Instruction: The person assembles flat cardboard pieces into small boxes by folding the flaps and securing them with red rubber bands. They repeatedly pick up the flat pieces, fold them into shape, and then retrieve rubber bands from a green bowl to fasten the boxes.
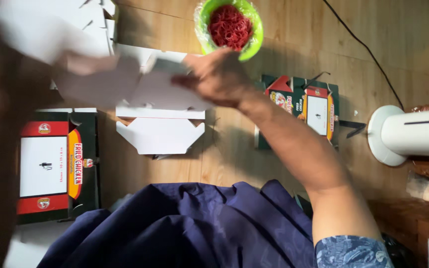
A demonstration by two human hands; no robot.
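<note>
Floor point(294, 30): wood boards under everything, a black cable point(368, 49) running across the far right.
Lap: my blue cloth point(199, 223) fills the near edge.
Left box point(58, 166): flat printed carton lying to my left.
Right box point(301, 106): folded printed carton past my right forearm.
White blank point(160, 134): unfolded card on the floor, just below my hands.
Card point(165, 92): white sheet lifted above the blank, held between both hands.
Bowl point(230, 27): green, full of red rubber bands, just beyond my right hand.
Right hand point(217, 79): fingers closed on the card's right edge.
Left hand point(93, 77): blurred, against the card's left side; I cannot tell its grip.
</note>
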